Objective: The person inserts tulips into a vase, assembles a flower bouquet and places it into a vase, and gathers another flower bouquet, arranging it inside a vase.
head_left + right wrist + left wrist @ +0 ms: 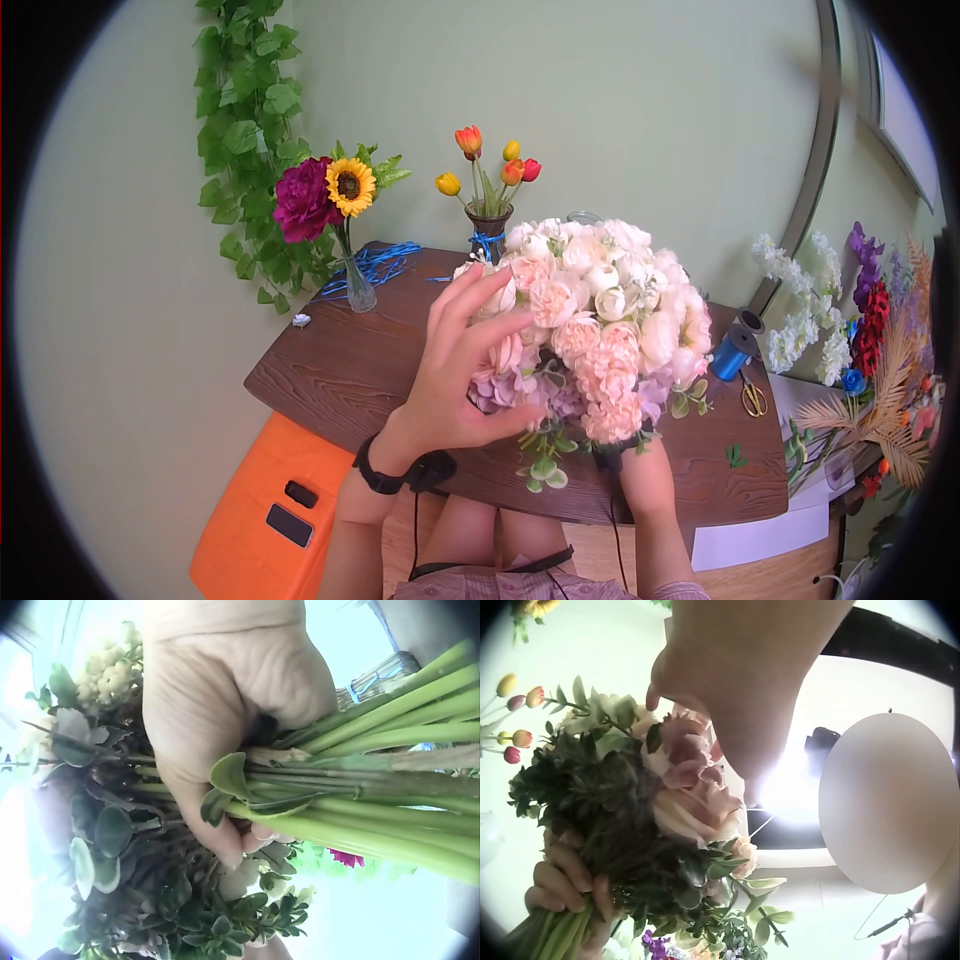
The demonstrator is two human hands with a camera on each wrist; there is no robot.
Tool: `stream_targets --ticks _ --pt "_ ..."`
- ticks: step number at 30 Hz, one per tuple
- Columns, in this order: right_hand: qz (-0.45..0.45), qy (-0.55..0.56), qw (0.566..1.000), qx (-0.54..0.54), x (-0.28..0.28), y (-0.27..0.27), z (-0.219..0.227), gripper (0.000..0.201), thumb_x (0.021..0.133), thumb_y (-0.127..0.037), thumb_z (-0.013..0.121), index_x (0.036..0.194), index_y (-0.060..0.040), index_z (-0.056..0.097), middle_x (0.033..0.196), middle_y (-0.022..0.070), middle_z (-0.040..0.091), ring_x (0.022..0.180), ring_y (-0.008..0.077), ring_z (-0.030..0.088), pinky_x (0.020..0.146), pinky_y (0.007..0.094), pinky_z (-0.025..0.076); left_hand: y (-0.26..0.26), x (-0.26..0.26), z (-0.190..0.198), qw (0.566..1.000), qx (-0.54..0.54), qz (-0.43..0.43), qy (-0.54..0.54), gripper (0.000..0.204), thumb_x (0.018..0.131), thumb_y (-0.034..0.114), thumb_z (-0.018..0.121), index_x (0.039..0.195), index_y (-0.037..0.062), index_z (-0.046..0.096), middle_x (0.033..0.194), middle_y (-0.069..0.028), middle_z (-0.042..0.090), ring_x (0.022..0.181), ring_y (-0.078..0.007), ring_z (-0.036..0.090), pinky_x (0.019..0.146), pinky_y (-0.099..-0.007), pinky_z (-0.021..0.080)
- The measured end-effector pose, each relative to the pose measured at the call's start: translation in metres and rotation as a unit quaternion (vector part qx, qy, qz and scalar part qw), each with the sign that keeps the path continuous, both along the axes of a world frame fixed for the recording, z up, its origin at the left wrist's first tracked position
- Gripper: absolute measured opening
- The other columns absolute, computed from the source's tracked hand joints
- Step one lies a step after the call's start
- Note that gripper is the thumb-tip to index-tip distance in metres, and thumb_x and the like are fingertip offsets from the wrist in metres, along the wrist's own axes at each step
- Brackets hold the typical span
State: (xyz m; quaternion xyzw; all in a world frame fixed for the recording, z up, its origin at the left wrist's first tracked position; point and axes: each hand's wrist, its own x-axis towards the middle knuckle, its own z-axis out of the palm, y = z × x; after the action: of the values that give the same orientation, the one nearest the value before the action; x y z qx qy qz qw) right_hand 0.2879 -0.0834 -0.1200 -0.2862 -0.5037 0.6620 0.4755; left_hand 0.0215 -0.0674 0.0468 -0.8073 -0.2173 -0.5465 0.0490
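A large bouquet of pink, white and lilac flowers (590, 320) is held up over the table's front part. My right hand (225, 697) grips its bundle of green stems (375, 817) just below the leaves, fingers wrapped around them; the head view mostly hides this hand under the blooms. My left hand (470, 360) is at the bouquet's left side, fingers spread and gently bent, fingertips right at the outer pink roses. In the left wrist view, dark foliage (585, 795) fills the bouquet's underside, with pink roses (697, 810) beside the left hand.
On the dark wooden table (330, 370) stand a vase of tulips (488, 230) and a glass vase (360, 285) with a sunflower. A blue ribbon spool (735, 350) and scissors (753, 398) lie at the right. Two dark devices rest on an orange surface (250, 500).
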Motion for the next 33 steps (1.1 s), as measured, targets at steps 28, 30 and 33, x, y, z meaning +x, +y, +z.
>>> stream_targets --ticks 28,30,33 --pt "-0.087 -0.098 0.991 0.038 -0.005 -0.008 0.014 0.031 0.085 -0.018 0.051 0.111 -0.001 0.048 0.1 0.0126 0.058 0.087 0.0241 0.057 0.079 0.0396 0.044 -0.023 -0.01 -0.005 0.99 0.108 0.083 0.047 0.035 0.058 0.023 0.073 0.09 0.0188 0.059 0.085 0.0053 0.053 0.08 -0.0164 0.047 0.07 -0.0335 0.034" --pt "-0.091 -0.105 0.99 0.04 -0.006 -0.009 0.014 0.031 0.085 -0.018 0.051 0.111 -0.001 0.048 0.1 0.0126 0.058 0.087 0.024 0.057 0.079 0.0395 0.044 -0.022 -0.011 -0.006 0.988 0.1 0.103 0.064 0.038 0.058 0.024 0.073 0.092 0.0182 0.058 0.087 0.0047 0.053 0.079 -0.0173 0.047 0.07 -0.0339 0.034" --pt "-0.1 -0.117 0.987 0.044 -0.005 -0.012 0.015 0.031 0.085 -0.018 0.051 0.111 -0.0009 0.048 0.1 0.0125 0.058 0.088 0.024 0.057 0.079 0.0394 0.044 -0.022 -0.01 -0.004 0.988 0.084 0.105 0.077 0.041 0.058 0.024 0.072 0.096 0.0187 0.058 0.089 0.0039 0.052 0.079 -0.0179 0.046 0.071 -0.0338 0.033"
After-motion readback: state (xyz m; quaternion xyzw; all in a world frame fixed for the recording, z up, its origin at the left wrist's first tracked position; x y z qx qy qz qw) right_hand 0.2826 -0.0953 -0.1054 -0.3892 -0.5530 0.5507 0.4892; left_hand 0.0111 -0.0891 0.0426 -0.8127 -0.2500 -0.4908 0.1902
